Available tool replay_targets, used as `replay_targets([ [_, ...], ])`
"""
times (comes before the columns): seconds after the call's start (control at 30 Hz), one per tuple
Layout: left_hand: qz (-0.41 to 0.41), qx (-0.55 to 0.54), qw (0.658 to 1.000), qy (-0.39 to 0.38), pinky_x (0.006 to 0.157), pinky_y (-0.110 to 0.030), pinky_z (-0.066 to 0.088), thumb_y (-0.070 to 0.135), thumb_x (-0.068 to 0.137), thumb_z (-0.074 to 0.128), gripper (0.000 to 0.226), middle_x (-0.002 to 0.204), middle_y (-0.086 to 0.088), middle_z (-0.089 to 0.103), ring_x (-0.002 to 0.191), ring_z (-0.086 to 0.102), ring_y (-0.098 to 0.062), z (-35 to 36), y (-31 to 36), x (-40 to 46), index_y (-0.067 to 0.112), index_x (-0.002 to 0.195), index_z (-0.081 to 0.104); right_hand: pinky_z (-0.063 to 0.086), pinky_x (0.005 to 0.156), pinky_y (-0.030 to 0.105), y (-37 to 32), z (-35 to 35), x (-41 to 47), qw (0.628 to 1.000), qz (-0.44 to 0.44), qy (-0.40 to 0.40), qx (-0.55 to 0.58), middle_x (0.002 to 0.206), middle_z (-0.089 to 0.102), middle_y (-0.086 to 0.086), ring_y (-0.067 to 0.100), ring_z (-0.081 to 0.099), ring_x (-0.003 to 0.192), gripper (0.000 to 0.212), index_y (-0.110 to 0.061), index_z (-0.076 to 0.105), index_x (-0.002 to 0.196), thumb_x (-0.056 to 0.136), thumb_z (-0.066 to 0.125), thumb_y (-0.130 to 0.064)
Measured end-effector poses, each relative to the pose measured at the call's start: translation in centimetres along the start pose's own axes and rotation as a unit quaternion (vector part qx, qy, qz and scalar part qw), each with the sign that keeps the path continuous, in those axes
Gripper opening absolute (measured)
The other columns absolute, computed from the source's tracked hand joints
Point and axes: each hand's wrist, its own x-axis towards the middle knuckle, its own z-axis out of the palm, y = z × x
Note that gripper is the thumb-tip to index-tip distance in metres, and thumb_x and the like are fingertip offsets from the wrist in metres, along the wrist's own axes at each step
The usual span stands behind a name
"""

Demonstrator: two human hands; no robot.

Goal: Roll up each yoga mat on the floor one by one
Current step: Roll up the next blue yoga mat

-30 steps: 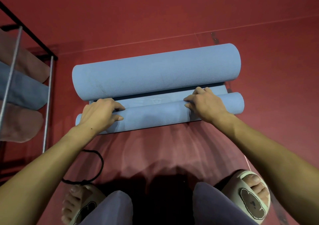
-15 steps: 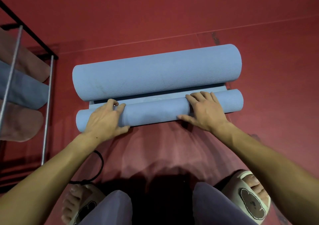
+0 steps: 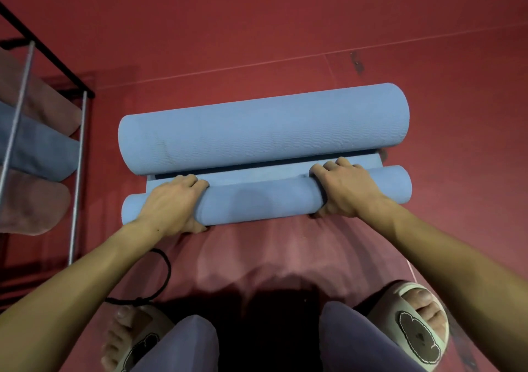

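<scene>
While both forearms reach forward and down, each hand sits on the thin blue foam yoga-mat roll (image 3: 257,200) lying crosswise on the dark red floor (image 3: 285,29). Left hand (image 3: 171,203): fingers curled over the top of the thin roll near its left end, knuckles up, fingertips tucked down on the far side against the flat blue strip of unrolled mat (image 3: 257,173); thumb wrapped under the near side. Right hand (image 3: 347,190): same grip toward the right end, fingers hooked over the far side, thumb low against the near edge at floor level. Both hands clasp the roll; neither is spread flat.

Thin roll runs left to right, slightly raised at its right end in view. Just beyond it, the flat strip, then the thick blue foam roll (image 3: 263,129), parallel and much fatter. A dark gap shows under the thick roll's near edge. Cannot tell whether the two rolls are one mat or two.

Left edge: metal rack with grey uprights and black top rail (image 3: 77,157), holding stacked rolled mats, pinkish and blue (image 3: 37,143). Black cord (image 3: 163,274) loops on the floor by the left foot. Pale sandals with dark round patches (image 3: 414,334) on both feet; grey-purple trouser knees (image 3: 357,343) at bottom.
</scene>
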Motion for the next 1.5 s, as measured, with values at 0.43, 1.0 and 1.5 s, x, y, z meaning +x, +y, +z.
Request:
replay_targets([
  [0.43,-0.027,0.058,0.972,-0.227,0.121,-0.066,-0.019,0.094,0.039,0.077,0.122,0.159,-0.012,-0.048,0.140,-0.051,-0.039,-5.7,-0.7,4.6,0.057,0.151,0.042,-0.005,0.122,0.072,0.2,-4.6,2.9,0.986,-0.015,-0.152,-0.071,0.166,-0.033,0.022,0.057,-0.029,0.149,0.108,-0.047,0.047,0.149,0.054,0.083,-0.081],
  [1.0,-0.001,-0.053,0.987,-0.152,0.082,-0.039,0.054,0.073,0.056,0.080,0.089,0.114,0.020,0.062,0.104,0.060,-0.012,-3.3,-1.3,2.3,0.048,0.135,0.046,0.050,0.075,0.037,1.0,-1.7,0.8,0.997,-0.043,-0.034,0.046,0.110,0.059,-0.008,0.020,0.052,0.099,0.082,-0.029,0.046,0.118,0.057,0.084,-0.069],
  [1.5,-0.007,-0.013,0.994,-0.110,0.075,-0.036,0.048,0.080,0.058,0.072,0.090,0.108,0.015,0.061,0.102,0.059,-0.015,-1.6,-1.0,2.0,0.040,0.135,0.047,0.042,0.071,0.036,0.8,-1.9,0.7,0.997,-0.040,-0.048,0.055,0.109,0.059,-0.006,0.021,0.052,0.107,0.075,-0.030,0.049,0.126,0.067,0.082,-0.064],
])
